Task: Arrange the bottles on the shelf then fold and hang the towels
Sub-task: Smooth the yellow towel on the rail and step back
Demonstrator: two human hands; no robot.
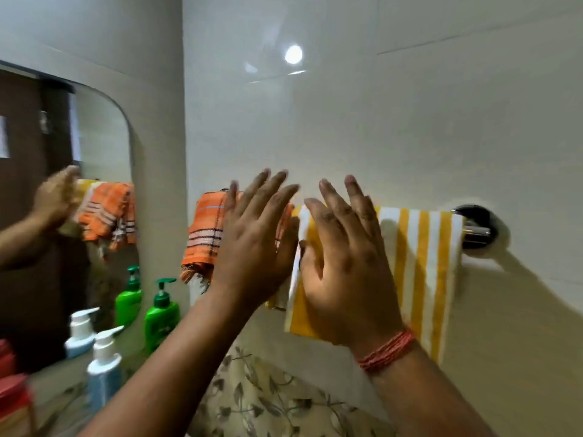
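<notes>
Both hands are raised at the centre of the frame with fingers straight and spread, gripping nothing. The left hand (255, 244) is in front of the orange checked towel (205, 234), and the right hand (340, 272), with a red thread band (386, 348) at its wrist, lies flat over the yellow-and-white striped towel (422, 266). Both towels hang folded over the chrome towel bar (476, 233) at centre right, side by side with edges touching or nearly so.

The risk, as I judge it, is that a sideways smoothing stroke drags a towel along the slick bar, bunching it into its neighbour or pulling one side longer until it slips off.

Whether either palm presses the cloth or only hovers cannot be told; the left fingertips are motion-blurred. The hands hide the seam between the towels and most of the bar. At lower left, the green pump bottle (161, 313) and the white-and-blue pump bottle (104, 370) stand beside the mirror (104, 137), their shelf barely visible; a red object (14, 392) is cut off by the frame edge.
</notes>
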